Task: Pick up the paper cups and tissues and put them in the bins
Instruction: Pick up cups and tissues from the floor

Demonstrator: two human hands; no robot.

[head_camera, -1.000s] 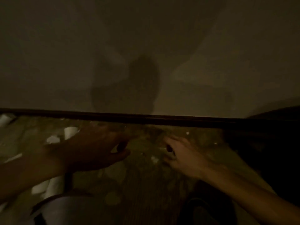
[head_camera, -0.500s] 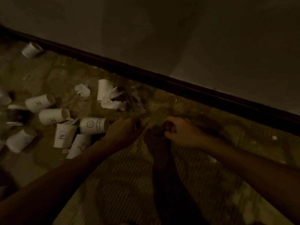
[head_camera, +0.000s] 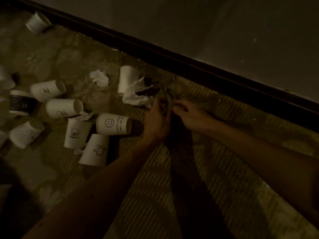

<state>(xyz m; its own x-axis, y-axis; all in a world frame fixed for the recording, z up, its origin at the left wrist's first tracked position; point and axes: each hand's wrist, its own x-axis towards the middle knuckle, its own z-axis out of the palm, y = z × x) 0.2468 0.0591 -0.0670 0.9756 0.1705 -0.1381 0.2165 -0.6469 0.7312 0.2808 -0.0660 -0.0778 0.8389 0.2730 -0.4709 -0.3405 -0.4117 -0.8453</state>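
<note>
Right, both hands are low over the floor and close together, almost knuckle to knuckle. The left hand (head_camera: 158,119) has its fingers curled in, the right hand (head_camera: 190,116) likewise. Something thin and dark stands up just past the fingertips, but the light is too dim to tell whether either hand grips it or holds nothing at all.

Touching the far side of the left hand lies a big crumpled tissue (head_camera: 136,96), and a plain cup (head_camera: 128,78) sits against its far edge. Just left of the left wrist, the smiley cup (head_camera: 114,125) lies on its side with its mouth towards the hand.

Further left comes a cluster: the cloud-print cup (head_camera: 95,150) near the left forearm, a printed cup (head_camera: 76,133) beside it, and a small tissue (head_camera: 85,116) wedged between that one and a toppled cup (head_camera: 63,107). Beyond, a tissue ball (head_camera: 100,78) lies on its own.

Out at the left edge are another tipped cup (head_camera: 48,90), a dark-sleeved cup (head_camera: 21,105) and a textured cup (head_camera: 25,134). One lone cup (head_camera: 37,22) rests far off by the dark skirting board (head_camera: 189,66), which runs diagonally under the wall (head_camera: 224,23). All of it lies on the ribbed floor (head_camera: 155,178).
</note>
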